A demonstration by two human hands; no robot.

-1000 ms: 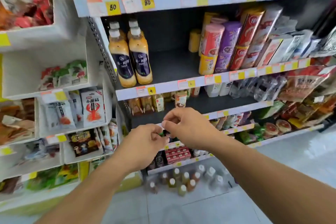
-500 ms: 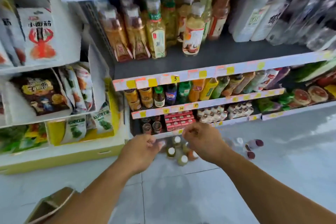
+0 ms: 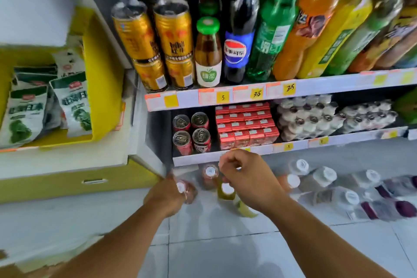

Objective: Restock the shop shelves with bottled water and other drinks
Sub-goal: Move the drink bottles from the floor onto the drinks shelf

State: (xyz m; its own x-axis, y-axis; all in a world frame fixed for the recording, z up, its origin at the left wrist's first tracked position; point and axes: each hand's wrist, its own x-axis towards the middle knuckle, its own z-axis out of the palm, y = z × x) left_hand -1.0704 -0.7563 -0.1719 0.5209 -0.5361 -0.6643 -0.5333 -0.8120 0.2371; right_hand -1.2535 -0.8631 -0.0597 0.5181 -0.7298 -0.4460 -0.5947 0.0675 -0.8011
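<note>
A cluster of small white-capped drink bottles (image 3: 226, 190) stands on the tiled floor (image 3: 225, 255) just in front of the bottom shelf (image 3: 198, 159). The left hand (image 3: 168, 195) reaches down with its fingers curled round a reddish bottle (image 3: 184, 189). The right hand (image 3: 248, 176) hangs over the cluster, fingers bent in close together; whether they grip a cap I cannot tell. More plastic-wrapped bottles (image 3: 325, 178) lie to the right on the floor. Above, red cans (image 3: 191, 133) and red cartons (image 3: 246, 124) fill the low shelf, with gold cans (image 3: 153, 45) and a Pepsi bottle (image 3: 237, 40) higher up
</note>
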